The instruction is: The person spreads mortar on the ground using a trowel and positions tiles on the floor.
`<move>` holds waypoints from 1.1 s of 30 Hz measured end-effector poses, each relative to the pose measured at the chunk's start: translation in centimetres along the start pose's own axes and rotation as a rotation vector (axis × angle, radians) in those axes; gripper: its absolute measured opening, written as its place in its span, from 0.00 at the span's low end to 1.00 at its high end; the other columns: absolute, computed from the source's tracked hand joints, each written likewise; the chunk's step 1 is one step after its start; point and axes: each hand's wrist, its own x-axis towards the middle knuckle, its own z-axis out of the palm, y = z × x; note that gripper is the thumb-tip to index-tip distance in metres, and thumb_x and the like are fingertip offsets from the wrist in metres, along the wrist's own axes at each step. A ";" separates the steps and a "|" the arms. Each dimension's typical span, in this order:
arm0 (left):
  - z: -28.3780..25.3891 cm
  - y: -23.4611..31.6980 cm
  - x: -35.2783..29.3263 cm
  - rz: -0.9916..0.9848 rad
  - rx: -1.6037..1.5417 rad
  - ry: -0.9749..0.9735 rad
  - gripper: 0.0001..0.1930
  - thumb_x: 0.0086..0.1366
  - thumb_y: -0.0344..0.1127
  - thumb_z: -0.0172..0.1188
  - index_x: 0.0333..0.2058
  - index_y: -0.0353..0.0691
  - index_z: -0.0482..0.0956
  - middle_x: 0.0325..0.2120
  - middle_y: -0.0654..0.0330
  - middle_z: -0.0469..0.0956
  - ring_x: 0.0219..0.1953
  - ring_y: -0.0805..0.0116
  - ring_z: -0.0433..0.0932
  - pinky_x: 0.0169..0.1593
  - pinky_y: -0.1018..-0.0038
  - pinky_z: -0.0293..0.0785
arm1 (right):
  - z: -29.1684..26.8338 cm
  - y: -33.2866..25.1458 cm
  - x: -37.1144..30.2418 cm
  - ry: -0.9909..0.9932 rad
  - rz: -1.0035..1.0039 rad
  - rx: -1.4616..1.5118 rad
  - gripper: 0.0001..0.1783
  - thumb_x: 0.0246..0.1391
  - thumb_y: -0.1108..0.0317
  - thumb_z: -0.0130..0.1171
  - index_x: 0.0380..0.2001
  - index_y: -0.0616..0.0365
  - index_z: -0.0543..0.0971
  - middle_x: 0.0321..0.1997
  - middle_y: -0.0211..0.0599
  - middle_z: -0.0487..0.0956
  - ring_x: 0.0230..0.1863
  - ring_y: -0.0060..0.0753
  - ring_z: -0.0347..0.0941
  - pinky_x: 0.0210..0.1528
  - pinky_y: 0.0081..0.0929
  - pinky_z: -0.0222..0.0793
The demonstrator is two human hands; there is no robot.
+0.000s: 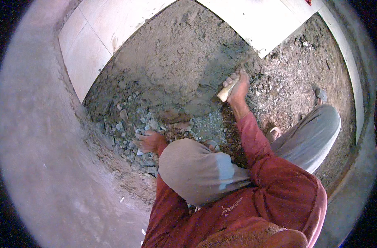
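Observation:
My right hand [241, 87] is closed around the pale handle [224, 94] of a tool, at the edge of a bed of wet grey mortar [168, 53]. The tool's working end is hard to make out against the mortar, so its exact kind is unclear. My left hand [149, 141] is lower and to the left, beside my bent knee. Its fingers stretch out over loose grey gravel [132, 120] and touch the stones, with nothing visible held in them.
Pale floor tiles [87, 45] lie at the far left, and another pale tile [258, 22] juts its corner toward my right hand. A rough plastered wall [35, 124] curves along the left. Rubble-strewn ground [287, 82] spreads at right, beside my sandalled foot [274, 133].

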 end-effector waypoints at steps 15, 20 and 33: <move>0.5 0.1 -0.3 0.005 -0.150 -0.006 0.29 0.63 0.45 0.58 0.62 0.47 0.68 0.66 0.41 0.62 0.65 0.39 0.65 0.66 0.44 0.56 | 18.8 6.6 11.0 -0.710 0.034 -0.920 0.07 0.67 0.67 0.49 0.43 0.56 0.73 0.35 0.40 0.75 0.24 0.34 0.73 0.22 0.34 0.74; -1.1 0.3 -0.3 0.017 -0.135 0.003 0.29 0.65 0.46 0.56 0.63 0.45 0.67 0.66 0.40 0.62 0.65 0.42 0.65 0.68 0.45 0.55 | 15.3 -0.4 15.6 -0.983 -1.363 -1.814 0.21 0.66 0.57 0.53 0.60 0.48 0.74 0.47 0.47 0.79 0.44 0.57 0.78 0.47 0.47 0.76; -0.9 0.7 -0.3 0.005 -0.082 0.016 0.29 0.66 0.47 0.56 0.64 0.47 0.67 0.67 0.42 0.61 0.67 0.44 0.63 0.68 0.43 0.54 | 18.7 -9.2 23.6 -0.727 -1.635 -2.335 0.16 0.67 0.51 0.52 0.49 0.48 0.74 0.36 0.41 0.78 0.30 0.46 0.80 0.31 0.45 0.76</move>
